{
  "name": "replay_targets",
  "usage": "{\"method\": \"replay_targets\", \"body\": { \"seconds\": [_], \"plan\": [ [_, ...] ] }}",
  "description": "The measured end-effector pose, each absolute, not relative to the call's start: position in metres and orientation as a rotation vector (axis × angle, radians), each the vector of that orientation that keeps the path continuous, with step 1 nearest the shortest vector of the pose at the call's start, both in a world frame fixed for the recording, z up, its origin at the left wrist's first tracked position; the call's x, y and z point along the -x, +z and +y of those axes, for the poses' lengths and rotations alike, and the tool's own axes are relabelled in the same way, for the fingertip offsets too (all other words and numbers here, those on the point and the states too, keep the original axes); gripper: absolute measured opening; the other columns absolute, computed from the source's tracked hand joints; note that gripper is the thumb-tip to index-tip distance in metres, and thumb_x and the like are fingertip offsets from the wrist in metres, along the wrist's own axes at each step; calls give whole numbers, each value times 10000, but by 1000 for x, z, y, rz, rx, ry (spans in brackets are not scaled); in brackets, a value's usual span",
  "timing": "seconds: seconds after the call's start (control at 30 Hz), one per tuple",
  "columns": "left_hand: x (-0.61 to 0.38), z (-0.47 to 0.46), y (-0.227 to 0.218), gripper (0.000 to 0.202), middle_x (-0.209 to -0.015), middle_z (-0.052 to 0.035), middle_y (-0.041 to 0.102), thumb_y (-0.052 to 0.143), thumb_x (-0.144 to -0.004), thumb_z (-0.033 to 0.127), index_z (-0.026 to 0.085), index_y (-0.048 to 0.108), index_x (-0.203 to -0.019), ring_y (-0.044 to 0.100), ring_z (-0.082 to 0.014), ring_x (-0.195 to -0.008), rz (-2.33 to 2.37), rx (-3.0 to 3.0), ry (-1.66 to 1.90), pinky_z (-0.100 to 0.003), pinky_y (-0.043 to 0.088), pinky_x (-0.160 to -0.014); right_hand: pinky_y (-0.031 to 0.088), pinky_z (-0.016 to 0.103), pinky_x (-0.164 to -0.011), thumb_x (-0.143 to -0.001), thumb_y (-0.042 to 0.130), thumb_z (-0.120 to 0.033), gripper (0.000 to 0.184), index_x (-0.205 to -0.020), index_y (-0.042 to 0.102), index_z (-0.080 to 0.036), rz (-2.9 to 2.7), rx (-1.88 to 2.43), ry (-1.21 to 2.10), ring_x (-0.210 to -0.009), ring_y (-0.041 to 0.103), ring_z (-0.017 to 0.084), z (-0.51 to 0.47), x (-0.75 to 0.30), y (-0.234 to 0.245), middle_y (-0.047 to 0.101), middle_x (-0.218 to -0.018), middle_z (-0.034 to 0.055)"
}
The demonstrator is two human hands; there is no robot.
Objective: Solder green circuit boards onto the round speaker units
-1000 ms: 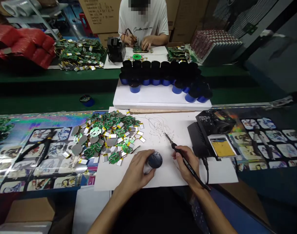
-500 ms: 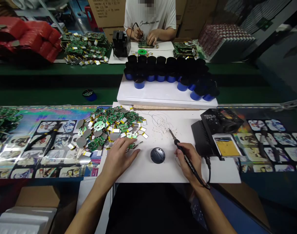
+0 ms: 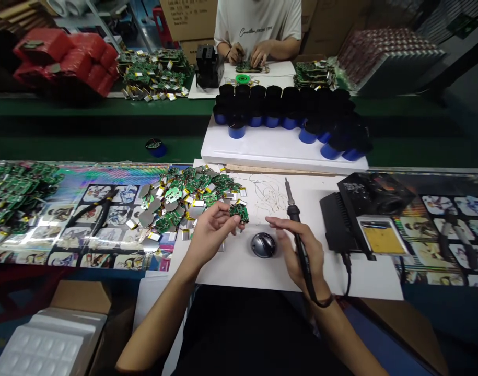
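Left hand (image 3: 210, 234): palm faced inward, fingertips pinched board (image 3: 239, 212). Right hand (image 3: 314, 254): grip wrapped iron (image 3: 294, 212), forefinger stretched leftward.

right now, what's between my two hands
In the head view, a round dark casing sits on the white sheet between them; a green circuit board in the left hand juts in too.

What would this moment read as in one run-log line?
left hand: holding green circuit board | right hand: holding soldering iron, tip forward | dark round part: on white sheet, between hands
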State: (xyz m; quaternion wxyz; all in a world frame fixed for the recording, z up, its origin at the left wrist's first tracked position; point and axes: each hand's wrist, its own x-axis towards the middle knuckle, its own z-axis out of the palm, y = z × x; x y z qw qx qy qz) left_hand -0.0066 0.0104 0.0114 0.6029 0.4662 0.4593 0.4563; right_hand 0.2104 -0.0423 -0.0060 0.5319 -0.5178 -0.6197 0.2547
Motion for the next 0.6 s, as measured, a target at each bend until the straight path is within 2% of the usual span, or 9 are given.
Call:
{"method": "replay_targets", "body": {
  "seconds": [0.1, 0.2, 0.37, 0.5, 0.6],
  "plan": [
    [-8, 10, 10, 511, -795, 3, 754, 933, -805, 455, 216, 497, -923, 805, -202, -805, 950, -940, 1053, -287, 617, -771, 639, 501, -1062, -940, 786, -177, 408, -1290, 610, -290, -1565, 1155, 485, -1225, 748, 267, -33, -198, 0, 780, -1295, 91],
    [-24, 3, 5, 498, -898, -20, 778, 931, -818, 408, 207, 480, -880, 817, -212, -882, 847, -810, 1019, -316, 630, -856, 643, 519, -1052, -890, 823, -135, 543, -1335, 556, -296, -1623, 1078, 408, -1249, 730, 273, -26, -189, -3, 752, -1327, 109],
    [-40, -6, 1, 463, -938, -3, 751, 908, -842, 416, 208, 508, -948, 769, -162, -852, 770, -706, 1030, -266, 585, -819, 697, 424, -921, -908, 770, -79, 539, -1357, 559, -289, -1570, 1052, 327, -1147, 773, 251, -26, -189, -15, 748, -1268, 110],
    [-30, 2, 10, 361, -942, -21, 737, 832, -922, 386, 216, 608, -1150, 700, -148, -853, 867, -1059, 1014, -247, 537, -765, 692, 390, -925, -937, 739, -64, 522, -1382, 576, -284, -1714, 1030, 389, -1170, 772, 251, -28, -205, -10, 746, -1311, 119],
    [-18, 11, 19, 235, -931, -48, 728, 780, -960, 351, 193, 694, -1111, 680, -152, -851, 975, -1347, 966, -243, 517, -727, 685, 354, -898, -968, 689, -58, 496, -1395, 579, -286, -1833, 1013, 526, -1142, 778, 229, -31, -213, -5, 735, -1351, 116]
  ]
}}
